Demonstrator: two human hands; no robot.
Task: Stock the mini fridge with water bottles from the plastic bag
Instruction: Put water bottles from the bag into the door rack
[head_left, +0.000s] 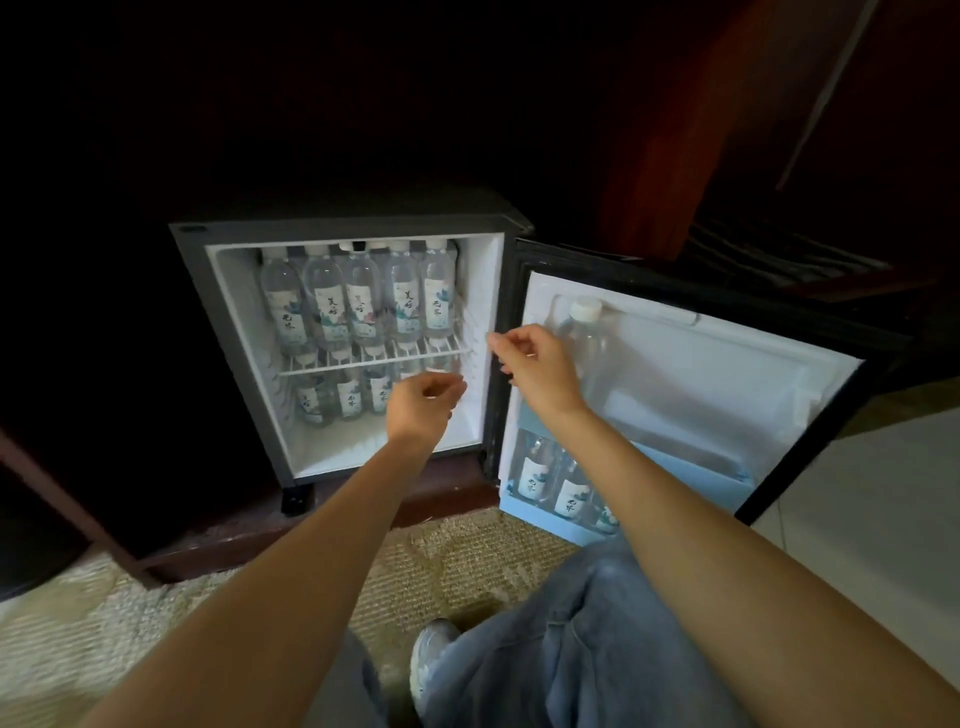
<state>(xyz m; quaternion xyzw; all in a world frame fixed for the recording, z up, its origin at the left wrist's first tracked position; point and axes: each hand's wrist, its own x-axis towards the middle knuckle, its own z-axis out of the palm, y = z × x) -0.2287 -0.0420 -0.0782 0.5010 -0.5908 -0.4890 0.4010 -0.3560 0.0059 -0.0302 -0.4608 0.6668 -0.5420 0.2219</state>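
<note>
The mini fridge (228, 332) stands open inside a dark cabinet. Several labelled water bottles (363, 301) fill its upper wire shelf, and more bottles (348, 400) stand on the floor of the fridge below. The open door (727, 374) swings to the right; one bottle (584, 332) stands in its upper rack and several bottles (571, 493) in the blue lower rack. My left hand (423, 402) hovers in front of the lower compartment, fingers loosely curled, holding nothing. My right hand (535, 364) is by the door's hinge edge, fingers curled and empty. No plastic bag is in view.
A patterned carpet (156, 623) lies in front of the fridge. My jeans-clad leg (597, 649) and a light shoe (431, 660) are at the bottom. Pale floor tiles (883, 493) lie to the right, with dark wooden furniture (701, 130) behind the door.
</note>
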